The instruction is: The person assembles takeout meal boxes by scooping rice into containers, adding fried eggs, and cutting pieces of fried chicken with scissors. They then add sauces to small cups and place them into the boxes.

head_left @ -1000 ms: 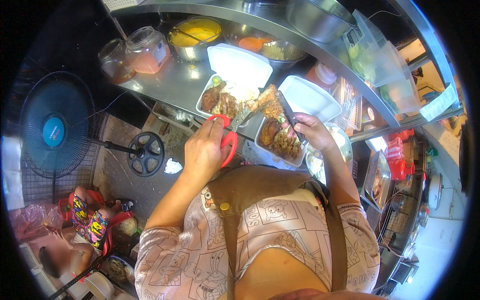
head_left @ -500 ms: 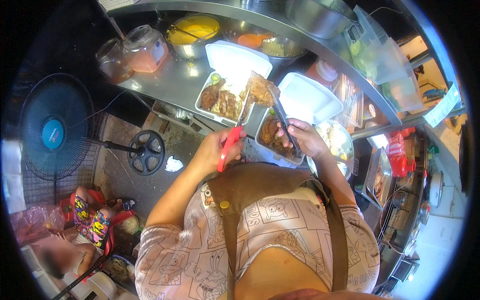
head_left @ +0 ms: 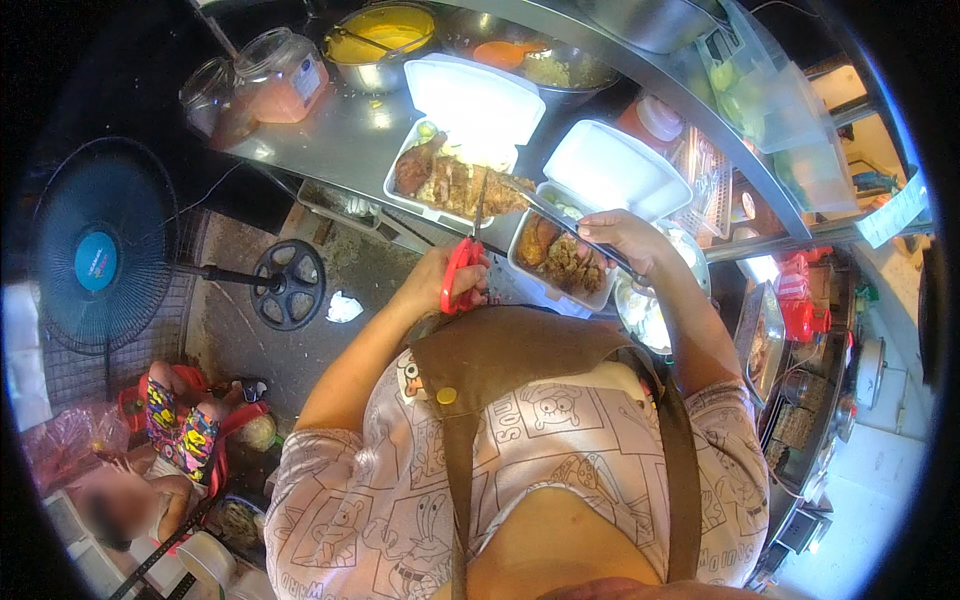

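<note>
Scissors [head_left: 465, 268], gripped by left hand [head_left: 445, 285], dropped back from meat box [head_left: 450, 180]; right hand [head_left: 620, 235] grips tongs [head_left: 570, 225].

Blue fan [head_left: 98, 258], pink-filled jar [head_left: 283, 78]

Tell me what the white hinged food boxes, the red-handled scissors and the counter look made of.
White hinged food boxes: likely foam, matte, thick soft-edged walls. Red-handled scissors in the left hand: glossy, probably plastic loops; thin grey blades look metal. Counter: apparently stainless steel, with bright reflections.
</note>
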Demonstrator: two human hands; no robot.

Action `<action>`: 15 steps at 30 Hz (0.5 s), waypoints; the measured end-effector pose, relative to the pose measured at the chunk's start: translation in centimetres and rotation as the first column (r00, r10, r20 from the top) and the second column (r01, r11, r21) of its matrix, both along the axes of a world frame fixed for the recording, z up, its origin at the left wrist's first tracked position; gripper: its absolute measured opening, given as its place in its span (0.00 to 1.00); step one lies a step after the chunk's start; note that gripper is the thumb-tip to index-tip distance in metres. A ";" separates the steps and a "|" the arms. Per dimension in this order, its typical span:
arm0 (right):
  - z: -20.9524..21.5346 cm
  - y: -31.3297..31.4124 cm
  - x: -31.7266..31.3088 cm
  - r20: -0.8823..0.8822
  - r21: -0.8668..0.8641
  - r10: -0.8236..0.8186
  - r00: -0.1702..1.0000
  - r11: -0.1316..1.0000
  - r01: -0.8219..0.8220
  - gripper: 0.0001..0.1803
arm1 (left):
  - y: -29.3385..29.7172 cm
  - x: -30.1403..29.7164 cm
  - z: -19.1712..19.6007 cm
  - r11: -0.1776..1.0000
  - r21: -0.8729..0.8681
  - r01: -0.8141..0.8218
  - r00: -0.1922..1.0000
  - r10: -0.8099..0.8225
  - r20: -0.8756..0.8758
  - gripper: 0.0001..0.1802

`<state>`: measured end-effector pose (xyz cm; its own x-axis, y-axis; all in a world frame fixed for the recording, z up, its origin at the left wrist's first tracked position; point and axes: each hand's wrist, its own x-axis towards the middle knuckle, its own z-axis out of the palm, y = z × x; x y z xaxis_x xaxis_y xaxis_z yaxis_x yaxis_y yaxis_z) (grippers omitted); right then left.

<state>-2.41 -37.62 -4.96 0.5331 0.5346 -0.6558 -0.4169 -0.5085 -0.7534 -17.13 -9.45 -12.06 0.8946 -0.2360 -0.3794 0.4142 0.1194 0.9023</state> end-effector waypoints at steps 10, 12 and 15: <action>0.7 2.4 3.5 0.175 -0.281 0.221 0.960 0.945 -0.167 0.09 | 1.3 4.0 -2.7 0.974 -0.227 0.011 0.975 -0.060 -0.213 0.15; 0.4 2.5 3.7 0.191 -0.319 0.229 0.954 0.934 -0.160 0.09 | 1.3 4.2 -3.4 0.975 -0.221 -0.012 0.978 -0.035 -0.207 0.13; 0.5 2.6 3.7 0.205 -0.315 0.210 0.956 0.939 -0.139 0.10 | 1.1 4.1 -3.4 0.985 -0.163 -0.061 0.982 0.030 -0.188 0.15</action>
<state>1.32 -35.00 -4.50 0.6046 0.4354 -0.6670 -0.1331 -0.7704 -0.6235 -13.07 -8.34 -15.46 0.8243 -0.2708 -0.4971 0.5619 0.2848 0.7766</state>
